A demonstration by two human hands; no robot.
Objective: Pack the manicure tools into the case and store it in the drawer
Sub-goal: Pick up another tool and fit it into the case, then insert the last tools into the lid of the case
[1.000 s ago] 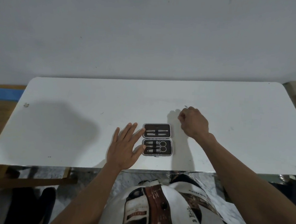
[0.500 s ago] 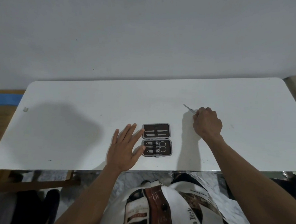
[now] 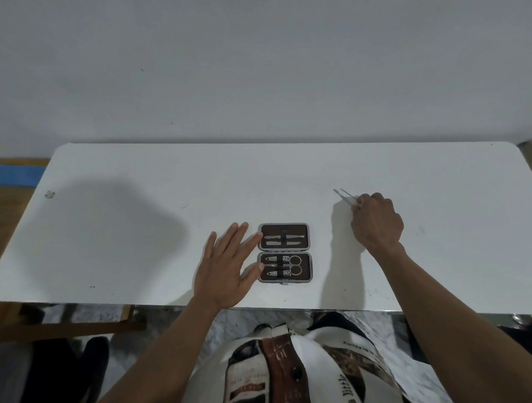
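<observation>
Brown-lined and grey-rimmed, the manicure case (image 3: 285, 252) lies open near the front edge of the white table (image 3: 132, 224), with scissors (image 3: 295, 264), a nail clipper and slim picks strapped into both halves. Well to its right, thin metal tools (image 3: 344, 196), seemingly two, are pinched in the curled fingers of the right hand (image 3: 376, 222), their tips just above the table. Such slender, slick pieces could slip from the pinch or snag the elastic loops, and the light case could be shifted; it is touched at its left side by the flat, spread fingers of the left hand (image 3: 228, 269).
</observation>
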